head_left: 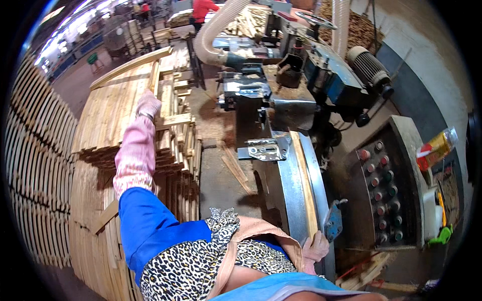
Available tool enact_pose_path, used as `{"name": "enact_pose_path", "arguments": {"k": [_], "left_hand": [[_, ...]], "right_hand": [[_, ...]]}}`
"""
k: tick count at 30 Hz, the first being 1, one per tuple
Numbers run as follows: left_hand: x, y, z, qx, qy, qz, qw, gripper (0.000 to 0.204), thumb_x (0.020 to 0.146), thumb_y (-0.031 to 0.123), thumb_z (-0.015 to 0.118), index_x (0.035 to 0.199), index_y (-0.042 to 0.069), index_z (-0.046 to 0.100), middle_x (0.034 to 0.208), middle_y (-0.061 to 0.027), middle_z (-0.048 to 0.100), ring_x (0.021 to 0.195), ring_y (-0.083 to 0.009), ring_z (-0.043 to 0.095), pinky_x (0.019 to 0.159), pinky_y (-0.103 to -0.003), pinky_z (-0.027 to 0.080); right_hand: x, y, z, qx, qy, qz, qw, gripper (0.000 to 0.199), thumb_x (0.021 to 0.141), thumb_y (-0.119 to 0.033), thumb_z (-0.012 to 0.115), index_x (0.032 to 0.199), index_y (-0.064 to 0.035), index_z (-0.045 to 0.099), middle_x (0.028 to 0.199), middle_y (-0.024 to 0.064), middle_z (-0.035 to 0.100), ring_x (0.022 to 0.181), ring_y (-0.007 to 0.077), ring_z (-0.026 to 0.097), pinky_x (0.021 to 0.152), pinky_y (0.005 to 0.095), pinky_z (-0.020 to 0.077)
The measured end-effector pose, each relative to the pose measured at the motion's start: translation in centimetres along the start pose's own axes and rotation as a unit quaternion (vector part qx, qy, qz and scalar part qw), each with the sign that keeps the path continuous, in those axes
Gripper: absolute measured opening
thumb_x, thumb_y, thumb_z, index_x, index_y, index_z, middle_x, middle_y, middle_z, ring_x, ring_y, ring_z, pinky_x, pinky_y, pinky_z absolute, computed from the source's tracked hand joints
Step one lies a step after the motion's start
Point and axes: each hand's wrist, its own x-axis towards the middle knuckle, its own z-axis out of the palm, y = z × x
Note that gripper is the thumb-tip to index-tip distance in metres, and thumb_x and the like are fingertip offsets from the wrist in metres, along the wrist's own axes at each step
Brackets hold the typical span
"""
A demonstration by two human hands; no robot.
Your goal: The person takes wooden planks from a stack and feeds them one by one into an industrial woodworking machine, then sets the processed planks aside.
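Observation:
My left hand, in a pale pink glove, reaches out over a tall stack of planks. Its fingers are closed at the near end of a narrow wooden strip lying on top. Close to my body on the right, my right hand, gloved too, is closed on the near end of a long wooden strip. This second strip lies lengthwise on the metal machine bed. The fingertips of both hands are partly hidden.
Beyond the bed stands a woodworking machine with a metal guide, a ribbed hose and a motor. At right are a button panel and a bottle. Racked slats line the left. A person in red is far off.

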Motion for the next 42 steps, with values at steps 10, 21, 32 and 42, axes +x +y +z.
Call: {"name": "enact_pose_path", "arguments": {"k": [10,21,32,42], "left_hand": [[-21.5,1.9,6.2,-0.632,0.078,0.029,0.771,0.065,0.085,0.009,0.071,0.145,0.003,0.045,0.11,-0.0107,0.066,0.091,-0.0218,0.065,0.083,-0.035,0.058],[-32.3,19.1,11.7,-0.699,-0.085,0.072,0.707,0.066,0.092,0.013,0.064,0.151,0.004,0.037,0.117,-0.0158,0.065,0.097,-0.0228,0.065,0.085,-0.036,0.055],[-41.0,8.6,15.3,-0.314,-0.463,0.171,0.811,0.064,0.093,0.035,0.066,0.147,0.005,0.051,0.138,-0.0197,0.064,0.131,-0.034,0.059,0.112,-0.039,0.044],[-28.5,4.4,9.5,-0.304,-0.133,0.237,0.913,0.059,0.092,0.03,0.068,0.141,0.001,0.054,0.131,-0.0211,0.065,0.122,-0.0345,0.062,0.106,-0.042,0.048]], "right_hand": [[11.2,-3.4,10.6,0.047,-0.028,-0.056,0.997,0.028,0.081,-0.027,0.072,0.108,-0.0183,0.07,0.09,0.0107,0.066,0.091,0.0349,0.062,0.078,0.0501,0.0494],[14.2,-20.2,5.9,0.555,-0.189,-0.048,0.808,0.072,0.089,-0.018,0.077,0.153,-0.005,0.046,0.139,0.0164,0.061,0.128,0.0291,0.057,0.112,0.0387,0.0429],[-6.4,1.2,-4.6,0.045,-0.151,0.063,0.986,0.043,0.081,-0.022,0.072,0.121,-0.0106,0.061,0.116,0.0176,0.067,0.097,0.0424,0.064,0.078,0.0554,0.0513],[11.2,-5.3,12.8,0.127,0.099,0.036,0.986,0.053,0.087,-0.027,0.074,0.134,-0.005,0.062,0.123,0.0231,0.067,0.107,0.045,0.063,0.093,0.0531,0.0506]]}}
